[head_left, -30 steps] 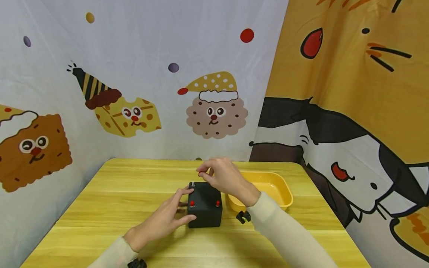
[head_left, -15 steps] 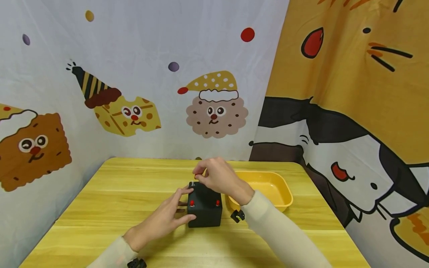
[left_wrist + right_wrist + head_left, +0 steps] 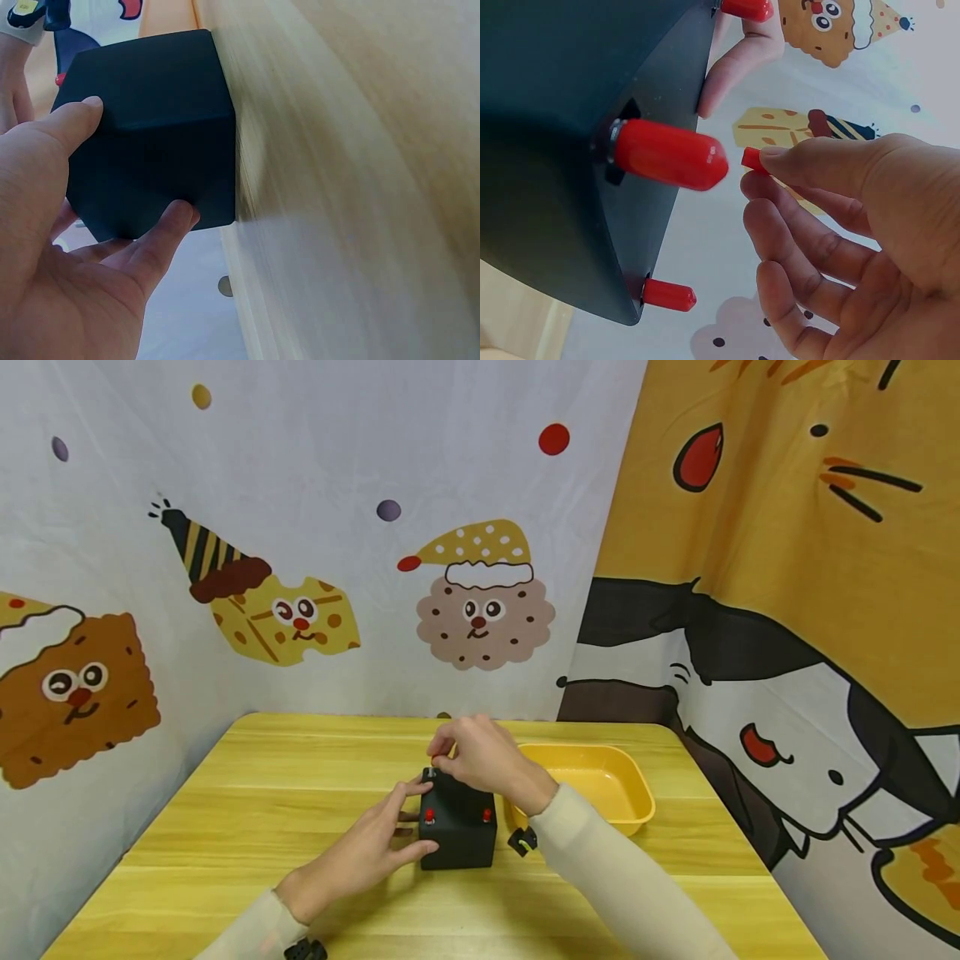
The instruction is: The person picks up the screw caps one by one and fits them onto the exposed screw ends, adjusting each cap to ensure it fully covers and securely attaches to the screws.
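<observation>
A black box (image 3: 457,827) stands on the table, with small metal posts on its top. Red caps (image 3: 487,815) cover posts at the front corners, and the right wrist view shows three capped posts. At the far left corner a post (image 3: 431,772) shows bare metal. My left hand (image 3: 360,847) holds the box from its left side, thumb on the front face and fingers along the left side and top edge. Between thumb and index finger my right hand (image 3: 480,760) pinches another red cap (image 3: 751,159), right over the bare post in the head view.
A yellow tray (image 3: 637,789) sits right of the box, partly behind my right forearm. The wooden table (image 3: 300,760) ends at a printed cloth (image 3: 337,468) behind it. Black wrist mounts (image 3: 523,841) hang under both sleeves.
My right hand has moved left and slightly down with the red cap, from above the box's far edge to the bare post. The left hand and box stay in place.
</observation>
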{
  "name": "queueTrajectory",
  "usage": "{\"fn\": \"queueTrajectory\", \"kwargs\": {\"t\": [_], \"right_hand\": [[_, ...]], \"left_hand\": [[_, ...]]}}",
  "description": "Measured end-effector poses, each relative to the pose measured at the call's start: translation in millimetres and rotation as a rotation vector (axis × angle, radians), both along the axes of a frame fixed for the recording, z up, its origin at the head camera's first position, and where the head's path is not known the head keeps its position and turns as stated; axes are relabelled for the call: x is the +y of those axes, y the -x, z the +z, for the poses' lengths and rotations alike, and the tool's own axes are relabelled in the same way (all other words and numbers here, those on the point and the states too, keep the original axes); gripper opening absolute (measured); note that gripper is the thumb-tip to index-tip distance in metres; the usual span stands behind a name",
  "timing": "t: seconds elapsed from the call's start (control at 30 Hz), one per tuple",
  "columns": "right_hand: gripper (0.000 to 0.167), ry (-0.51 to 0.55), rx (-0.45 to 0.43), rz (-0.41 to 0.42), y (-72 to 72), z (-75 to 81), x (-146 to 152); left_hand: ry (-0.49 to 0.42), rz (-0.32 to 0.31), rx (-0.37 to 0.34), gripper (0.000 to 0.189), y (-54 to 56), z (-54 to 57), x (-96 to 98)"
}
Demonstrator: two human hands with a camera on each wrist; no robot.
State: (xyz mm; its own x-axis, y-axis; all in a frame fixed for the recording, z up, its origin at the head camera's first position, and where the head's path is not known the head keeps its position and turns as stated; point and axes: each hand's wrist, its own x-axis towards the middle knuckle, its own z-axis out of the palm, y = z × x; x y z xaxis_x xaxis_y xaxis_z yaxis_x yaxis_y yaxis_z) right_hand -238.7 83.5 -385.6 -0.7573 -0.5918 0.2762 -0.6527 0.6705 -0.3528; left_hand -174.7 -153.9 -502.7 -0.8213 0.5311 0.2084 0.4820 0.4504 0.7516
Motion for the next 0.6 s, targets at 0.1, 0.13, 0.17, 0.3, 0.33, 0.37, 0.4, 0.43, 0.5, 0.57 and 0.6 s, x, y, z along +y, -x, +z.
{"fn": "queueTrajectory", "kwargs": {"t": [0.1, 0.13, 0.17, 0.3, 0.33, 0.37, 0.4, 0.43, 0.5, 0.57, 0.6], "right_hand": [[0.007, -0.009, -0.008, -0.002, 1.0, -0.6, -1.3], [0.007, -0.012, -0.010, -0.002, 1.4, -0.8, -1.9], [0.007, -0.012, -0.014, -0.001, 1.7, -1.1, -2.3], [0.006, -0.016, -0.019, -0.002, 2.7, -2.4, -3.8], [0.006, -0.016, -0.020, -0.002, 2.8, -2.6, -4.1], [0.006, -0.018, -0.021, -0.002, 2.8, -2.7, -4.3], [0.006, -0.019, -0.021, -0.001, 3.0, -3.1, -4.4], [0.006, -0.021, -0.021, -0.001, 3.3, -3.5, -4.6], [0.006, -0.024, -0.020, 0.002, 3.5, -3.5, -4.9], [0.005, -0.031, -0.018, 0.004, 3.8, -3.6, -5.3], [0.005, -0.034, -0.017, 0.005, 4.0, -3.8, -5.4]], "left_hand": [[-0.001, -0.002, -0.001, 0.081, -0.5, 0.7, 0.0], [-0.001, -0.002, -0.002, 0.081, -0.7, 0.8, 0.0], [0.000, -0.002, -0.003, 0.081, -0.8, 0.8, -0.1], [-0.003, -0.002, -0.006, 0.081, -0.8, 0.6, 0.2], [-0.004, -0.003, -0.005, 0.081, -0.7, 0.6, 0.3], [-0.005, -0.005, -0.006, 0.081, -0.7, 0.6, 0.4], [-0.007, -0.006, -0.007, 0.081, -0.7, 0.6, 0.5], [-0.008, -0.006, -0.007, 0.082, -0.7, 0.5, 0.5], [-0.011, -0.007, -0.008, 0.082, -0.7, 0.3, 0.5], [-0.009, -0.006, -0.006, 0.082, -0.7, 0.0, 0.5], [-0.008, -0.004, -0.006, 0.082, -0.7, -0.1, 0.5]]}}
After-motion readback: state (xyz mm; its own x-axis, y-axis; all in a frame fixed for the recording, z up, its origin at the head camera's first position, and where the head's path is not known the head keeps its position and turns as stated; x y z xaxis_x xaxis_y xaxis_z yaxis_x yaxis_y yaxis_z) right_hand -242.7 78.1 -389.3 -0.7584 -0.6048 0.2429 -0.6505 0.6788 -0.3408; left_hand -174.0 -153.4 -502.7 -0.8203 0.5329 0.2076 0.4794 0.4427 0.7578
